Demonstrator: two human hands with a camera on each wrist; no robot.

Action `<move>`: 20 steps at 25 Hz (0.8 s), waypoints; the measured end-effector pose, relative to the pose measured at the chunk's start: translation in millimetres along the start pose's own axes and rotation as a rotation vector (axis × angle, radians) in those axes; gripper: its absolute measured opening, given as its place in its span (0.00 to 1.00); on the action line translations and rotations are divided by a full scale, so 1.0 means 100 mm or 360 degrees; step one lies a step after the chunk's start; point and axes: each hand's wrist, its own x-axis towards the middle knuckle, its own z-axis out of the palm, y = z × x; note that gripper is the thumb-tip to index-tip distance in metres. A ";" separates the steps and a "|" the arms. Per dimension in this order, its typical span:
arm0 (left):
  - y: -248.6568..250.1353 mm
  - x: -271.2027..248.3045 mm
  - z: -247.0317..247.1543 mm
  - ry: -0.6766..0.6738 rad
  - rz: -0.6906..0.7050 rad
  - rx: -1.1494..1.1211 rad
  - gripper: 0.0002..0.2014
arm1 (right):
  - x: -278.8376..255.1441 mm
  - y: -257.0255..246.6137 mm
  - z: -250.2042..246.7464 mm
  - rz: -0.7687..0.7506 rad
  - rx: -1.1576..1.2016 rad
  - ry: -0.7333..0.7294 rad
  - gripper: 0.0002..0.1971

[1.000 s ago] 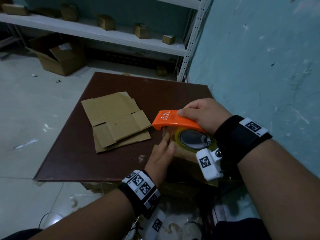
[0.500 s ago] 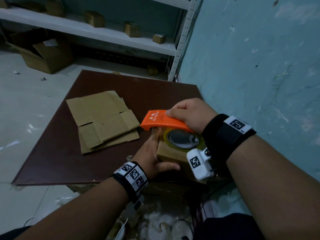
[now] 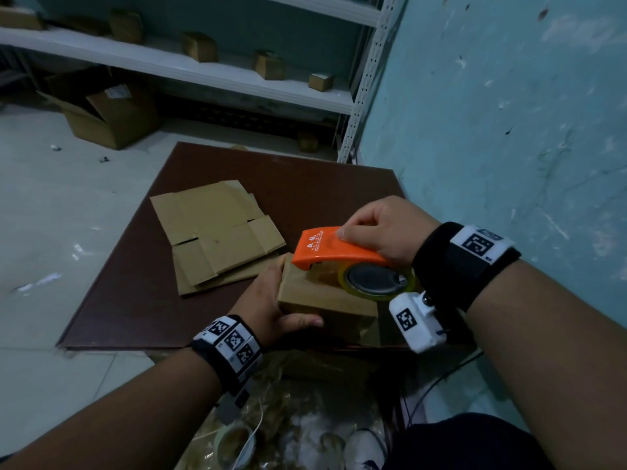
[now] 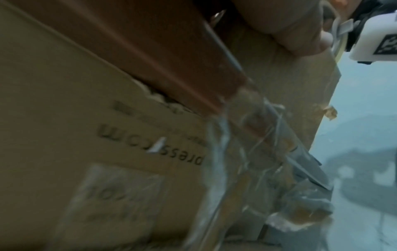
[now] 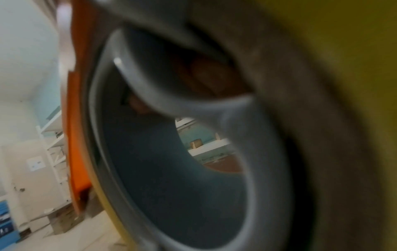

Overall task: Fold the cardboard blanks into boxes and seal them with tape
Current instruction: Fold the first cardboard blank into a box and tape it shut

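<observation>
Small folded brown cardboard box (image 3: 322,300) sits at the near edge of the dark brown square board (image 3: 135,293); this box is the landmark for all places.

Left hand (image 3: 271,305) grasps the box's left side: thumb curled along the near face, fingers wrapped on the far-left edge.

Right hand (image 3: 380,228) clenched over the rear of the orange plastic tape dispenser (image 3: 332,252), which rests on the box's top face, nose toward the far-left corner. Yellowish clear tape roll (image 3: 376,283) on its grey hub, over the box's right end. Right wrist view is filled by the hub, blurred; fingertips visible through it.

Just beyond the box, to its left: stack of flat tan cardboard blanks (image 3: 217,232), unfolded, lying on the board.

Well beyond: white metal shelf (image 3: 176,66) with several small finished boxes; open large carton (image 3: 108,117) on the floor.

Step in hand, as judged: sealing the top seam. Whether tape already adheres cannot be told. Next move probably calls for a firm pull along the seam while the left hand steadies the box, then cutting.
</observation>
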 end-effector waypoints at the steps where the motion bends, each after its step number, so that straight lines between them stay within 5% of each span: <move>1: -0.01 -0.03 -0.03 0.0010 -0.0045 0.0027 0.48 | -0.01 -0.01 -0.01 0.0002 -0.0026 -0.0015 0.12; 11: -0.13 -0.27 -0.27 0.0123 -0.0181 0.0196 0.55 | -0.19 0.34 -0.02 0.0007 -0.0161 -0.0023 0.10; 20: -0.08 -0.27 -0.34 0.0105 -0.0170 0.0103 0.49 | -0.24 0.53 -0.06 -0.0032 -0.0099 0.0040 0.07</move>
